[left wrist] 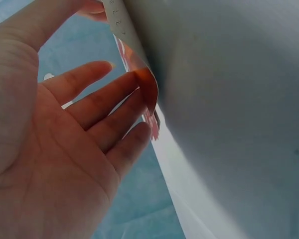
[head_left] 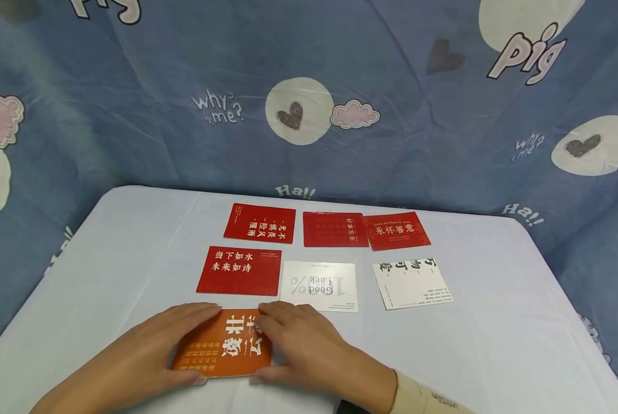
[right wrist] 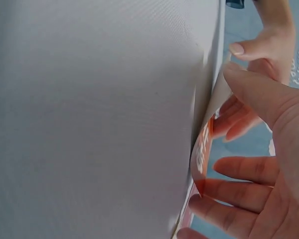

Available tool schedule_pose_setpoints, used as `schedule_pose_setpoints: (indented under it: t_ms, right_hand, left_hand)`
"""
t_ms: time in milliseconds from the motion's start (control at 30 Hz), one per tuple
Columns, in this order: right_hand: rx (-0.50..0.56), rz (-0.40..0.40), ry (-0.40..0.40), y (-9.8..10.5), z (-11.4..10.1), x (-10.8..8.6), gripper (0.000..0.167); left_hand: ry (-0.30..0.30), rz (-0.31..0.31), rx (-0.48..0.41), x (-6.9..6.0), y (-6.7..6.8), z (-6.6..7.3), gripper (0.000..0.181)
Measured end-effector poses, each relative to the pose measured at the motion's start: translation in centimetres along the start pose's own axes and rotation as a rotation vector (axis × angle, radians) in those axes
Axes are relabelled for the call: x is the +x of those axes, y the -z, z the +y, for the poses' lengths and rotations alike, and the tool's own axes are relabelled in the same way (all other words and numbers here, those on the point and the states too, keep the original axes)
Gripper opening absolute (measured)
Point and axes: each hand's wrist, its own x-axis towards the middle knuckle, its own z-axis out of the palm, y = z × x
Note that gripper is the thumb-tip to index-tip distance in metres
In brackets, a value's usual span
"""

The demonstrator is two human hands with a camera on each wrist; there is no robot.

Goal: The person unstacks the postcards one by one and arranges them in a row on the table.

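Note:
An orange card (head_left: 205,345) with white characters lies near the front of the table, between both hands. My left hand (head_left: 153,348) holds its left side, thumb at the near edge and fingers at the far left corner. On the right side, my right hand (head_left: 309,345) grips it likewise, with its fingertips over part of the characters. Both wrist views show the orange card (left wrist: 147,87) curving between thumb and fingers. Just beyond the hands lie a red card (head_left: 241,276) and a white "Good Luck" card (head_left: 319,296), whose lower left the right hand partly covers.
Farther back lie a red card (head_left: 259,224) and two more, a red card (head_left: 334,230) touching another red card (head_left: 399,231). A white card (head_left: 412,284) with green writing is at right. The white table (head_left: 495,322) meets a blue patterned cloth (head_left: 391,161) behind.

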Motion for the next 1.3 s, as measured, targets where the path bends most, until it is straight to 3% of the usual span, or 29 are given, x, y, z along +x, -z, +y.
schedule_pose_setpoints:
  t_ms: [167, 400, 600, 1300]
  right_hand:
    - [-0.025, -0.015, -0.002, -0.1, -0.2, 0.3, 0.076]
    - [-0.044, -0.034, -0.011, -0.4, -0.6, 0.4, 0.075]
    - [-0.067, -0.057, -0.014, -0.6, -0.9, 0.5, 0.073]
    - [-0.148, -0.006, -0.026, -1.0, -0.8, 0.4, 0.068]
  left_hand:
    - [0.007, 0.001, 0.001, -0.1, -0.2, -0.2, 0.102]
    - [-0.050, 0.048, 0.043, 0.0, -0.5, -0.6, 0.100]
    - [-0.056, 0.076, 0.078, -0.1, -0.9, -0.6, 0.102]
    - [-0.052, 0.068, 0.083, 0.5, -1.0, -0.9, 0.100]
